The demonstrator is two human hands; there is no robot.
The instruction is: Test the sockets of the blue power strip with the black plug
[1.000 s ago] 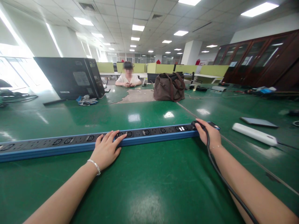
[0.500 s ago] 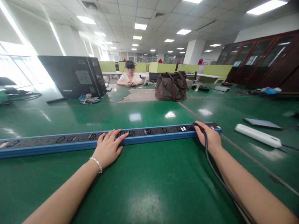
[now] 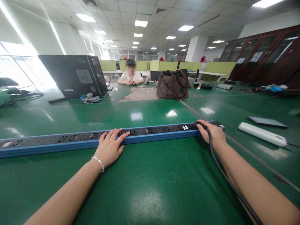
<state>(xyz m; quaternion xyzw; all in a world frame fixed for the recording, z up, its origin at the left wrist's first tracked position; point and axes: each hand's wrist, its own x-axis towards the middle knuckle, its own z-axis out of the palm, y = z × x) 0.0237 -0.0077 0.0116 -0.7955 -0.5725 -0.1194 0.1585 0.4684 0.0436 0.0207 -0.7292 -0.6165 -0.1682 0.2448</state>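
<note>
A long blue-and-black power strip (image 3: pixel 154 135) with rows of sockets lies across the green table. My left hand (image 3: pixel 112 144) rests on top of it near its middle, fingers spread over the sockets and thumb by the front side. Near the strip's right end, my right hand (image 3: pixel 211 132) is closed around a black plug (image 3: pixel 197 125). The plug sits at a socket there; how deep it is in is hidden by my fingers. From it a black cable (image 3: pixel 217 164) runs down along my right forearm.
On the right lie a white elongated device (image 3: pixel 261 134) and a flat grey tablet-like object (image 3: pixel 267 122). Farther back are a brown bag (image 3: pixel 172 86), a black computer case (image 3: pixel 72 76) and work gloves (image 3: pixel 89 98). A person (image 3: pixel 131 76) sits at the far side.
The view has shifted slightly, so the strip and hands appear a little to the right. Both hands keep their places on the strip and the plug.
</note>
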